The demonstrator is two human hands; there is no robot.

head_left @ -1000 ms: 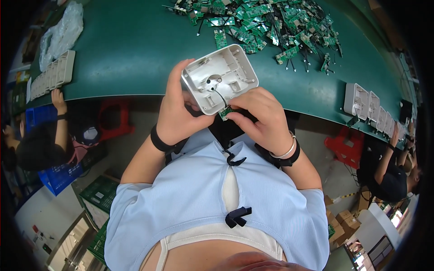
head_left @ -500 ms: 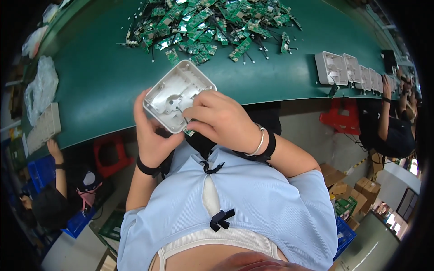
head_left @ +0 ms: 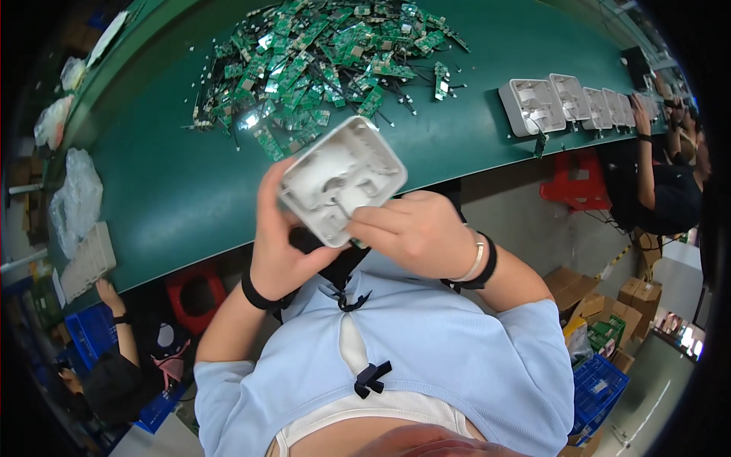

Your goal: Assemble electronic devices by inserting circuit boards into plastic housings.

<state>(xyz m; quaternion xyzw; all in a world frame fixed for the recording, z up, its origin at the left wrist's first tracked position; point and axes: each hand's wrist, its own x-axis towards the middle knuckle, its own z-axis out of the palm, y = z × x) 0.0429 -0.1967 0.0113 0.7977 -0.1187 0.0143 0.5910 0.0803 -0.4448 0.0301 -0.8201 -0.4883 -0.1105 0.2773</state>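
A light grey plastic housing (head_left: 349,156), open side up and tilted, is held above the near part of the bench. My left hand (head_left: 276,240) grips its left side, thumb low and fingers behind the wall. At the lower right corner, my right hand (head_left: 415,234) has its fingers pinched inside the housing. A thin dark cable (head_left: 340,207) seems to run into that pinch, though the fingertips are partly hidden. Just below the right fingers a bit of green circuit board (head_left: 358,244) shows under the housing's corner.
A large pile of green circuit boards (head_left: 304,72) with black cables covers the far bench (head_left: 175,190). Similar grey housings (head_left: 533,107) line the right edge, one with a board (head_left: 541,143) hanging out. Clear plastic bags (head_left: 78,202) lie left. Co-workers sit at both sides, near red stools (head_left: 196,293).
The view has shifted, and the housing with both hands now appears farther right and slightly lower. The housing is tilted more. My right fingers stay pinched at its lower right corner.
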